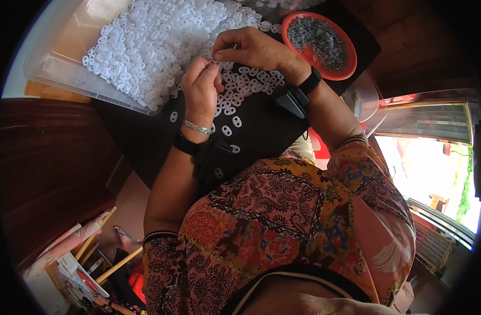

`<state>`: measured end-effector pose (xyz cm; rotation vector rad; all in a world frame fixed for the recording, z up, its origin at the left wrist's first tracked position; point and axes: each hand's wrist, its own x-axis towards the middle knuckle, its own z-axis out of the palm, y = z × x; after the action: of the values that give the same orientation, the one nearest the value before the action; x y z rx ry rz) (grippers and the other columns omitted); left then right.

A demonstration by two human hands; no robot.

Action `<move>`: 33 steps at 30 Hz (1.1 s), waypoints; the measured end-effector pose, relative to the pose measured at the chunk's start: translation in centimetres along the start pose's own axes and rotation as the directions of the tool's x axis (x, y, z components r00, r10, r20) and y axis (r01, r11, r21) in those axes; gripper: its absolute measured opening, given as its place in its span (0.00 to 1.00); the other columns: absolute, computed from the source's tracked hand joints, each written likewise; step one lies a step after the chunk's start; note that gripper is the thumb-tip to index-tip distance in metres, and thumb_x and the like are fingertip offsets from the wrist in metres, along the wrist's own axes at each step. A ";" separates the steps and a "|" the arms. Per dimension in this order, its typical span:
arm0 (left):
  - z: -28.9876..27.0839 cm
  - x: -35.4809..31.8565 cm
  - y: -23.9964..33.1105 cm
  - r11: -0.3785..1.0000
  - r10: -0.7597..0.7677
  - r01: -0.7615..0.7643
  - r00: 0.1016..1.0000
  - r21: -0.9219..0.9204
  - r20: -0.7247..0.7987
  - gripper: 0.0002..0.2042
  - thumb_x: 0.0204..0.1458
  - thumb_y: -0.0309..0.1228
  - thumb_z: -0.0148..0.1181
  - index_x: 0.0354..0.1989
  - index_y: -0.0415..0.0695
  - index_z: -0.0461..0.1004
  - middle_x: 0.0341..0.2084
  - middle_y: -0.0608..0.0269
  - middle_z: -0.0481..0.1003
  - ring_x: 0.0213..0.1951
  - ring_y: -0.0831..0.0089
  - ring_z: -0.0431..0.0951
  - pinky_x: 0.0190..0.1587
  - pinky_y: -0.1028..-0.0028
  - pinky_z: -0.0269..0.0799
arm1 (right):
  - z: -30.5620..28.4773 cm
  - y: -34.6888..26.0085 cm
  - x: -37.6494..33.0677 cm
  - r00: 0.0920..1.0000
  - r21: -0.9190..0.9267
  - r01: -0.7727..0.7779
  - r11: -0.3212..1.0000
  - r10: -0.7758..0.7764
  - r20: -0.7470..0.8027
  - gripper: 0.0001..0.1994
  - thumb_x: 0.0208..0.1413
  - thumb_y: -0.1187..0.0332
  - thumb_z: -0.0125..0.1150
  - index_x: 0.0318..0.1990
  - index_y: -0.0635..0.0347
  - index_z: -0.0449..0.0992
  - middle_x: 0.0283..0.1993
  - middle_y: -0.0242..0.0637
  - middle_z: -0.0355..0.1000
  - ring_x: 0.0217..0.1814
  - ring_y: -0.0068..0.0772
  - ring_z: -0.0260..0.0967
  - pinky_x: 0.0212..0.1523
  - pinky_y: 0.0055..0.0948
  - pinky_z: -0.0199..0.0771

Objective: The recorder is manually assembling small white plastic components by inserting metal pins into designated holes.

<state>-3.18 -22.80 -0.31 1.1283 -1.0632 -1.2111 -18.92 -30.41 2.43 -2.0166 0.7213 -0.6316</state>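
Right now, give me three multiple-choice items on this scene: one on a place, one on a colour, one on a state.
1. Where does the round bowl of small grey metal parts stand?
A. to the right of the hands
B. inside the clear tray
C. on the floor

2. What colour are the small oval pieces heaped in the clear tray?
A. black
B. white
C. yellow

3. How do the left hand and right hand stand?
A. flat and open on the board
B. both off the board, at the sides
C. fingertips pinched together over a small piece

Answers: 1 A, the red bowl sits right of the right hand on the dark board. 2 B, the heap is white. 3 C, both grips close at one spot where the fingertips meet.
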 end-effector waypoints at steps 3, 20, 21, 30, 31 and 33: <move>-0.1 0.0 0.0 1.000 0.000 0.000 1.000 0.013 0.017 0.08 0.53 0.28 0.49 0.23 0.41 0.67 0.13 0.71 0.64 0.16 0.84 0.62 0.18 0.83 0.58 | 0.1 -0.5 0.0 1.000 -0.215 0.006 0.977 -0.006 0.004 0.10 0.55 0.65 0.57 0.39 0.63 0.74 0.30 0.36 0.74 0.33 0.25 0.70 0.36 0.26 0.69; 0.2 -0.8 0.8 0.999 0.006 -0.001 0.995 -0.049 0.104 0.08 0.53 0.29 0.48 0.24 0.40 0.68 0.13 0.70 0.64 0.15 0.82 0.62 0.18 0.82 0.58 | 0.2 -1.3 -0.3 0.984 -0.261 0.155 0.953 -0.127 0.121 0.13 0.59 0.62 0.47 0.32 0.63 0.72 0.23 0.44 0.69 0.25 0.40 0.67 0.30 0.33 0.66; 0.2 -0.8 0.8 0.997 -0.018 0.024 0.996 -0.074 0.092 0.08 0.53 0.29 0.48 0.24 0.40 0.69 0.13 0.70 0.64 0.15 0.82 0.63 0.18 0.82 0.57 | 0.4 -1.2 -0.3 0.986 -0.257 0.159 0.953 -0.137 0.100 0.15 0.59 0.60 0.47 0.32 0.62 0.73 0.23 0.45 0.70 0.26 0.44 0.68 0.31 0.35 0.67; -1.6 0.6 0.7 0.985 -0.011 -0.020 0.984 -0.170 -0.177 0.07 0.52 0.30 0.50 0.25 0.41 0.70 0.14 0.68 0.66 0.15 0.79 0.64 0.18 0.80 0.57 | 0.2 -1.3 -0.5 1.000 -0.210 0.022 0.977 -0.020 0.011 0.13 0.57 0.60 0.54 0.32 0.61 0.74 0.21 0.36 0.68 0.23 0.26 0.65 0.28 0.27 0.67; -1.8 0.8 0.7 0.984 -0.012 -0.028 0.974 -0.174 -0.224 0.07 0.52 0.30 0.51 0.26 0.42 0.70 0.14 0.68 0.66 0.15 0.78 0.65 0.19 0.80 0.58 | 0.2 -1.2 -0.6 0.998 -0.321 0.041 0.946 -0.024 0.058 0.11 0.55 0.61 0.57 0.32 0.60 0.74 0.22 0.36 0.68 0.23 0.27 0.66 0.28 0.27 0.67; -1.9 0.9 0.7 0.980 -0.017 -0.033 0.969 -0.197 -0.248 0.07 0.52 0.29 0.51 0.25 0.41 0.70 0.14 0.68 0.67 0.15 0.78 0.65 0.19 0.80 0.58 | 1.0 -0.7 -0.5 0.991 -0.310 0.119 0.943 -0.096 0.090 0.10 0.52 0.62 0.59 0.34 0.60 0.75 0.24 0.37 0.69 0.25 0.30 0.67 0.30 0.29 0.68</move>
<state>-1.16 -23.54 0.12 1.0845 -0.7378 -1.1098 -18.46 -29.17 2.52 -2.3746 0.7057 -0.5261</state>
